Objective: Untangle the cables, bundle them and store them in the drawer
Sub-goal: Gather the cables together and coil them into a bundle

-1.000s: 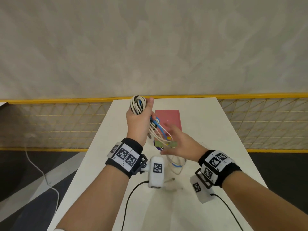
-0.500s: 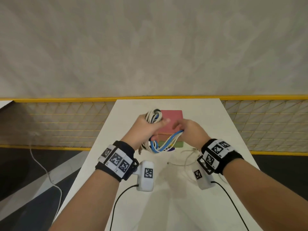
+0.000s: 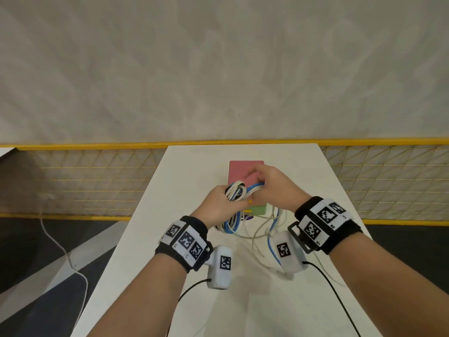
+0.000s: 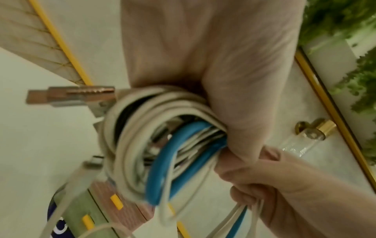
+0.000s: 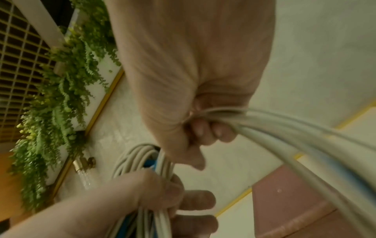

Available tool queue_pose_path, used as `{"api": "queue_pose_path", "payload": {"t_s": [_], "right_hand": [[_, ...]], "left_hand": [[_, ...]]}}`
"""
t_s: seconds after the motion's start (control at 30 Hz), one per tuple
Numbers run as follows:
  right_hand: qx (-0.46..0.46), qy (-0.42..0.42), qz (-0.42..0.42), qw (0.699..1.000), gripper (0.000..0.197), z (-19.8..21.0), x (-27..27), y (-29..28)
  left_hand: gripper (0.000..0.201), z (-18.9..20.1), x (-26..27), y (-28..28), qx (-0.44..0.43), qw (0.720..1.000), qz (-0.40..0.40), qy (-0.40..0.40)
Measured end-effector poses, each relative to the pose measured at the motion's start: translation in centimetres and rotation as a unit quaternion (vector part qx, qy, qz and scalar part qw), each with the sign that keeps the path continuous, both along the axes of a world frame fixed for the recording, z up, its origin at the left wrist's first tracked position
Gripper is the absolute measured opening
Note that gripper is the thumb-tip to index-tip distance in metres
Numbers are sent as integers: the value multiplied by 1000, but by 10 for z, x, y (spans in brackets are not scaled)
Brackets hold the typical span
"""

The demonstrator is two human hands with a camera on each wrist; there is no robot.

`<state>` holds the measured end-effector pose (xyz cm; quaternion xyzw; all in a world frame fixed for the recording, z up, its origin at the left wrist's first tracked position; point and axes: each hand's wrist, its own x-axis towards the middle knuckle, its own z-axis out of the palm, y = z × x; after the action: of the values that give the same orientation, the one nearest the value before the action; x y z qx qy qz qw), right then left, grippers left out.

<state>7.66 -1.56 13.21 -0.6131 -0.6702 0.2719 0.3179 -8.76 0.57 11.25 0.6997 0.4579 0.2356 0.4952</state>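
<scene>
Above the middle of the white worktop (image 3: 170, 239), your two hands meet on the coil of cables (image 3: 239, 194), a bundle of off-white cords with a blue cable (image 4: 162, 162) looped through it. Your left hand (image 3: 218, 205) has its fingers curled round one side of the coil, clamping the loops together. Your right hand (image 3: 272, 188) closes on the strands next to it, fingers (image 5: 205, 130) folded over several off-white cords that sweep away toward the wrist camera. The two hands touch at the coil. Loose loops of the cables, white and blue, hang below your hands and trail onto the worktop between your wrists. A metal connector (image 4: 69, 96) sticks out from the coil on the left wrist view.

Just behind and beneath your hands sits the small drawer unit (image 3: 245, 170), pink on top with a green layer and yellow tabs (image 4: 117, 202) lower down; whether any drawer is open, you cannot tell. Beyond the worktop runs a yellow-framed mesh fence (image 3: 97, 181), and a white cord (image 3: 62, 249) lies on the dark floor to the left. Green hanging foliage (image 5: 52, 103) shows in the wrist views.
</scene>
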Motion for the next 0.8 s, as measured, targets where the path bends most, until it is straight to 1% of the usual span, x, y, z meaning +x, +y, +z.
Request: {"api": "queue_pose_path", "payload": {"t_s": [0.07,0.1,0.17,0.23,0.3,0.33,0.43,0.5,0.53,0.57,0.6,0.7,0.73,0.8], "right_hand": [[5,41,10,999,21,-3,6,-4],[3,49,11,999,17,-7,11,-6],[-20,65,16,998,24,-17,22,-12],[-33,102,33,994,26,-24,27,-19],[-6,129,32,991,26,-23,22,-24],[16,117,24,993,25,-21,16,-25],[81,-6,20,997,20,-12,-9,-25],[79,-46,30,995,28,-11,-20,-23],[74,-62,33,995,30,-12,-23,-23],[68,-81,35,994,29,-14,-26,-23],[64,-97,39,992,27,-17,-28,-23],[63,-124,46,989,26,-24,-32,-24],[64,-120,47,990,26,-25,-32,-24],[66,-76,58,993,25,-30,-30,-24]], "left_hand": [[12,3,-1,2,13,999,14,-35],[9,5,-3,4,20,998,28,-46],[16,7,-7,9,19,995,60,-78],[28,7,-11,12,-5,987,82,-137],[35,5,-8,14,-10,983,100,-154],[35,3,-5,14,-6,983,110,-149],[41,-2,5,12,-1,986,123,-116],[54,1,10,8,-29,984,107,-136],[62,3,12,6,-44,983,91,-151],[65,4,14,6,-59,982,78,-159],[61,5,15,6,-71,981,73,-165],[37,7,17,6,-80,981,86,-153],[30,6,17,6,-66,983,97,-144],[19,8,16,7,-18,980,140,-138]]}}
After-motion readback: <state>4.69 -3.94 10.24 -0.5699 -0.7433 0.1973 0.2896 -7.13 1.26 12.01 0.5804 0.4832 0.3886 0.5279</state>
